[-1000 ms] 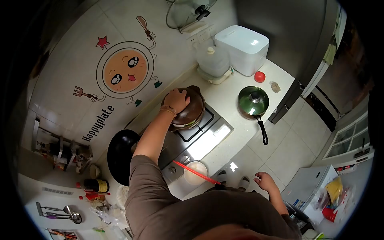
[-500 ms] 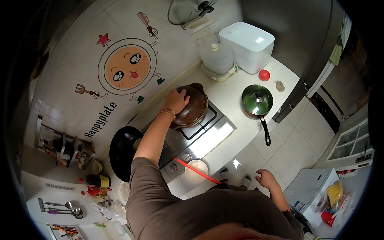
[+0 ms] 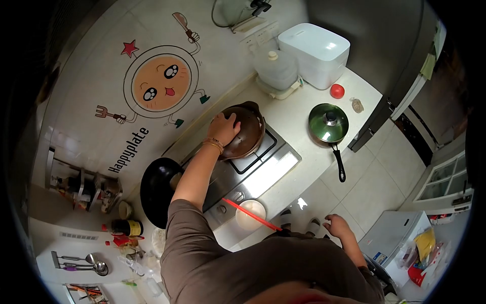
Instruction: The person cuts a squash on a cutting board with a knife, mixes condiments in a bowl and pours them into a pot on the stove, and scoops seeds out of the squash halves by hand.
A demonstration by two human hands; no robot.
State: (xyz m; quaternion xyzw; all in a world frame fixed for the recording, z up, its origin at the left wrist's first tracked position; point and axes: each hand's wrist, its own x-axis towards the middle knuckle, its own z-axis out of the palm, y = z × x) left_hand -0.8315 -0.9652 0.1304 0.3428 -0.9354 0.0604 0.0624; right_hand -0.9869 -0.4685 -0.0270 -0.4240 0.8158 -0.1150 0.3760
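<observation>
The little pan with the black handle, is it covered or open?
Covered. A green-looking lid sits over the pan, with its dark knob on top. What's inside, I can't tell.

Pale wall, cartoon plate decal; white countertop; tiled floor.

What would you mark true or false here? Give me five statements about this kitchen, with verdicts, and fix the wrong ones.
1. The left hand touches the top of the brown pot. True.
2. The right hand holds the red chopsticks. False: the red chopsticks lie across the white bowl, apart from the right hand.
3. The small pan has its lid on. True.
4. The tomato is in the white bowl. False: the tomato is on the counter, beyond the small pan.
5. The black wok is left of the brown pot in the picture. True.
</observation>
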